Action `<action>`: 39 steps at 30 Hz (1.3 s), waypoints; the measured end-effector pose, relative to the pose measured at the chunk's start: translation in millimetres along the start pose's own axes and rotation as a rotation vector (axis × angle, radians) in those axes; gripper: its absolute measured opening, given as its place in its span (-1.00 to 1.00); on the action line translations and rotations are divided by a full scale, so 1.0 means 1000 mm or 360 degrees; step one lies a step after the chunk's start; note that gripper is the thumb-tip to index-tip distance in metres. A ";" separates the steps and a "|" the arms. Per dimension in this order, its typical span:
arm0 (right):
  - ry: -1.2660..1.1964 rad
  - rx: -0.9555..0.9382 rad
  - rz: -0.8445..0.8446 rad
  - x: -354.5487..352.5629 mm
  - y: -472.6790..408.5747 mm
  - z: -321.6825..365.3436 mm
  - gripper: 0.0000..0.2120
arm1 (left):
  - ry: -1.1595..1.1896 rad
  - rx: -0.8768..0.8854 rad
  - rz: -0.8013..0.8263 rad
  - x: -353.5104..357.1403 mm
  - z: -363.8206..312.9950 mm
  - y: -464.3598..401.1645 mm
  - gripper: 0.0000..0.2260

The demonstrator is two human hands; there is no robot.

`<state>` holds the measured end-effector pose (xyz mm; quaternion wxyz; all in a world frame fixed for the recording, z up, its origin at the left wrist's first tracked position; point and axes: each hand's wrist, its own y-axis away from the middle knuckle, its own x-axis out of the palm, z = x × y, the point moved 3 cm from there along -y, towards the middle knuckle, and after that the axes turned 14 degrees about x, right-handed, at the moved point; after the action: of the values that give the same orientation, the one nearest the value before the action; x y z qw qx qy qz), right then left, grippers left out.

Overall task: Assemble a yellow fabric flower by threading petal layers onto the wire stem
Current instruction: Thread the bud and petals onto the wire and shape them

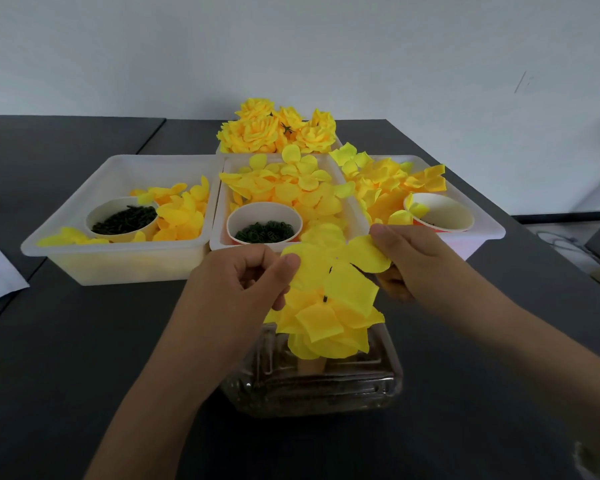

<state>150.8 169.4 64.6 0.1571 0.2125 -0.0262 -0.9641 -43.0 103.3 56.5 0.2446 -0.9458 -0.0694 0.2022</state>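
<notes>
Left hand [243,278] and right hand [406,258] each pinch an edge of the petal layer [340,261], held just above the stem tip [325,299] (flimsy fabric; grip the outer lobes, keeping the centre hole free).

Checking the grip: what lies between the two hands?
Head view: one yellow petal layer, pinched by left hand and right hand.

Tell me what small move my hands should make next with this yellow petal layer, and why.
Probably lower the petal layer so its center hole meets the dark stem tip. The left hand and right hand pinch its opposite edges, holding it spread just above the stacked petals, and the tip shows below it, not yet through it.
</notes>
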 end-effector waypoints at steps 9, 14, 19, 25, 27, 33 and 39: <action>0.0093 -0.0186 -0.0181 0.003 -0.007 -0.007 -0.62 | 0.0026 -0.0028 -0.0010 0.001 0.002 -0.001 -0.65; -0.0023 -0.0318 -0.0210 -0.003 -0.004 0.002 -0.60 | 0.0076 0.0015 -0.0056 0.000 -0.001 -0.005 -0.62; 0.0095 -0.0196 -0.0226 0.004 -0.008 -0.005 -0.60 | 0.0057 -0.0045 -0.0051 0.000 0.005 -0.003 -0.65; 0.0159 -0.0200 -0.0285 0.004 -0.008 -0.006 -0.61 | 0.0098 -0.0085 -0.0042 0.003 0.009 -0.002 -0.66; 0.0172 -0.0189 -0.0288 0.004 -0.009 -0.006 -0.59 | 0.0092 -0.0087 -0.0053 0.003 0.008 -0.003 -0.67; 0.0084 -0.0202 -0.0270 0.001 -0.010 -0.003 -0.61 | 0.0073 -0.0092 -0.0079 0.003 0.008 -0.006 -0.65; 0.0106 -0.0193 -0.0298 -0.001 -0.013 0.001 -0.62 | 0.0054 -0.0116 -0.0083 0.004 0.012 -0.006 -0.66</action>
<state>147.5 182.1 63.8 0.0797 0.2360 0.0575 -0.9668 -45.0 114.8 48.6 0.2164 -0.9552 -0.0971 0.1771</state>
